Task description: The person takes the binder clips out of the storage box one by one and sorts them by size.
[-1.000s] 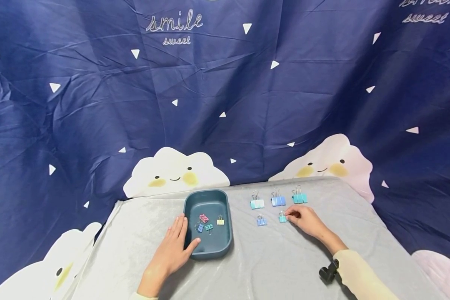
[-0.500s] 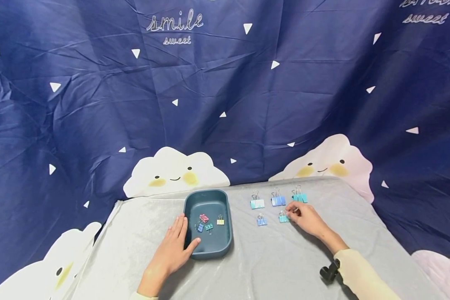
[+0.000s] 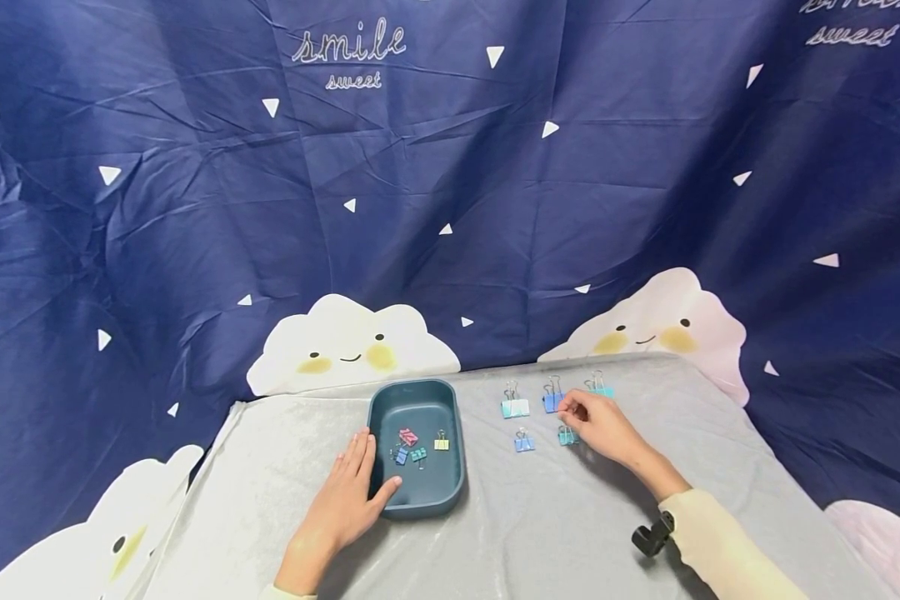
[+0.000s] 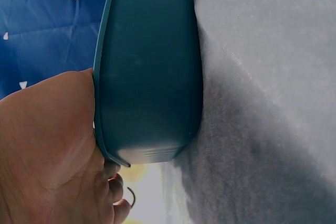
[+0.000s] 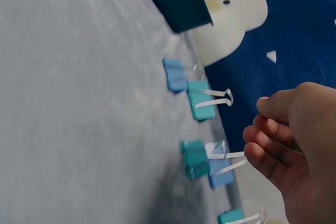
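- Resting at the lower centre-left of the head view, the left hand (image 3: 345, 500) lies flat on the grey cloth (image 3: 540, 533), its fingers straight along the left wall of the teal tray (image 3: 450, 487) and its thumb hooked over the near rim; it steadies the tray without closing round it.
- In the left wrist view the palm (image 4: 47, 150) presses against the tray's outer wall (image 4: 149, 77).
- Inside the tray lie four small binder clips: a pink one (image 3: 408, 436), a blue one (image 3: 400, 455), a green one (image 3: 417, 454) and a yellow one (image 3: 440, 442).
- Right of the tray, at centre of the frame, a pale teal clip (image 3: 514, 407) stands in the back row, with a small blue clip (image 3: 523, 442) just in front of it.
- The blue clip (image 3: 551, 401) comes next in the back row; the right hand (image 3: 600, 425) has its curled fingertips at its wire handle, and whether they pinch it cannot be told.
- In the right wrist view the fingers (image 5: 268, 150) are bent, close to that clip's handles (image 5: 223, 156).
- A small teal clip (image 3: 566, 436) sits just below the hand, and another teal clip (image 3: 598, 388) shows behind it.
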Demonstrator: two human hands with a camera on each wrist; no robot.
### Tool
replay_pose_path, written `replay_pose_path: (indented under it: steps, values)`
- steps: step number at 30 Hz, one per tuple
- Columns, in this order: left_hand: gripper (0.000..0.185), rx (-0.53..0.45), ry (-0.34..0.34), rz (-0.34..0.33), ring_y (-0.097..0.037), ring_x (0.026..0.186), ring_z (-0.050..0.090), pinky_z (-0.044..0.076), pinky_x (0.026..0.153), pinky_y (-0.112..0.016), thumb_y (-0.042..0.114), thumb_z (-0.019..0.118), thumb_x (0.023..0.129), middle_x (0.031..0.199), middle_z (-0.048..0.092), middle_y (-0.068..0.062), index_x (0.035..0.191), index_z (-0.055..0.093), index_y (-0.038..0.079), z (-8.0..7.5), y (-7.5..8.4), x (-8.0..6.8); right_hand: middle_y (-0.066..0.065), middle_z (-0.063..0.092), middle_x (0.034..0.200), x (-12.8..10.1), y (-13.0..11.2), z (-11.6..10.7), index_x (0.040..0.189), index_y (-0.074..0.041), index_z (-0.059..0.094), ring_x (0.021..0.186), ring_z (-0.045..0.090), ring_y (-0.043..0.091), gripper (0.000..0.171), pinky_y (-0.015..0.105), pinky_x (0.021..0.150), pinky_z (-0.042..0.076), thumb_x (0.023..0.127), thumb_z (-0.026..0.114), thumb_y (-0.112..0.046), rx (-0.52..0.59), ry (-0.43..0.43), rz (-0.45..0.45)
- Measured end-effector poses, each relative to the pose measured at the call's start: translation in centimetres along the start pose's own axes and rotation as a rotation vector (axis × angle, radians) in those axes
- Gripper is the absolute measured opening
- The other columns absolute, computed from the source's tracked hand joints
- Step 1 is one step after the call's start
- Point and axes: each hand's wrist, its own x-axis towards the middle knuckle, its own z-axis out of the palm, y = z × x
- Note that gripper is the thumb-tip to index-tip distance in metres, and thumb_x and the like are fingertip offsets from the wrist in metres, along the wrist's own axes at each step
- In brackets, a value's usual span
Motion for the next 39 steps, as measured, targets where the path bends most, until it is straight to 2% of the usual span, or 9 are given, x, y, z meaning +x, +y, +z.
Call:
replay_pose_path:
  steps: [3, 8, 15, 21, 25, 30, 39]
  values:
    - [0.090, 0.001, -0.008, -0.004, -0.040, 0.165, 0.019, 0.024, 0.132, -0.061, 0.058, 0.054, 0.107, 0.177, 0.022, -0.022, 0.166, 0.028, -0.005, 0.0, 0.0, 0.0, -0.006, 0.069, 0.083, 0.6, -1.1, 0.3, 0.095, -0.010, 0.073, 0.075, 0.057, 0.002, 0.005, 0.022, 0.067, 0.052, 0.097, 0.077, -0.006, -0.001, -0.017, -0.031]
    - [0.089, -0.019, 0.003, -0.001, -0.041, 0.165, 0.020, 0.025, 0.131, -0.063, 0.055, 0.058, 0.106, 0.177, 0.022, -0.022, 0.166, 0.029, -0.005, 0.0, -0.1, -0.1, -0.009, 0.067, 0.083, 1.7, -2.9, 0.9, 0.094, -0.016, 0.072, 0.073, 0.056, 0.001, 0.008, 0.022, 0.068, 0.051, 0.098, 0.078, -0.011, -0.017, -0.046, -0.050]
    - [0.090, -0.007, 0.006, 0.001, -0.041, 0.165, 0.021, 0.025, 0.131, -0.063, 0.057, 0.056, 0.107, 0.177, 0.022, -0.022, 0.166, 0.029, -0.005, 0.2, -0.2, 0.0, -0.010, 0.066, 0.080, 3.4, -5.2, 2.3, 0.094, -0.017, 0.073, 0.073, 0.055, 0.000, 0.006, 0.021, 0.067, 0.049, 0.098, 0.077, -0.014, 0.009, -0.070, -0.125]
    - [0.090, -0.005, -0.009, -0.004, -0.039, 0.166, 0.018, 0.024, 0.132, -0.061, 0.058, 0.054, 0.107, 0.177, 0.021, -0.020, 0.167, 0.027, -0.004, 0.0, -0.1, 0.0, -0.010, 0.067, 0.081, 4.6, -7.5, 3.3, 0.096, -0.014, 0.074, 0.074, 0.057, 0.002, 0.004, 0.022, 0.068, 0.050, 0.099, 0.077, -0.016, 0.053, -0.111, -0.130]
    - [0.092, -0.015, 0.007, 0.006, -0.040, 0.165, 0.019, 0.024, 0.132, -0.062, 0.059, 0.055, 0.106, 0.177, 0.022, -0.021, 0.166, 0.028, -0.005, 0.1, -0.2, 0.0, -0.009, 0.067, 0.082, 5.5, -8.9, 4.0, 0.097, -0.014, 0.074, 0.075, 0.057, 0.003, 0.004, 0.022, 0.069, 0.051, 0.099, 0.077, -0.016, 0.071, -0.127, -0.152]
    - [0.090, -0.009, 0.035, 0.020, -0.043, 0.163, 0.024, 0.028, 0.130, -0.064, 0.056, 0.058, 0.106, 0.175, 0.025, -0.023, 0.164, 0.031, -0.007, 0.2, -0.3, 0.1, -0.008, 0.067, 0.082, 6.8, -10.7, 5.1, 0.096, -0.016, 0.074, 0.075, 0.057, 0.002, 0.004, 0.022, 0.070, 0.052, 0.098, 0.078, -0.015, 0.066, -0.147, -0.210]
    - [0.089, -0.006, -0.001, 0.000, -0.042, 0.165, 0.021, 0.025, 0.131, -0.063, 0.054, 0.057, 0.107, 0.176, 0.023, -0.022, 0.165, 0.029, -0.006, -0.1, -0.2, 0.2, -0.008, 0.069, 0.086, 9.0, -13.4, 7.4, 0.094, -0.018, 0.073, 0.078, 0.060, 0.002, 0.008, 0.022, 0.072, 0.054, 0.098, 0.076, -0.012, 0.063, -0.231, -0.312]
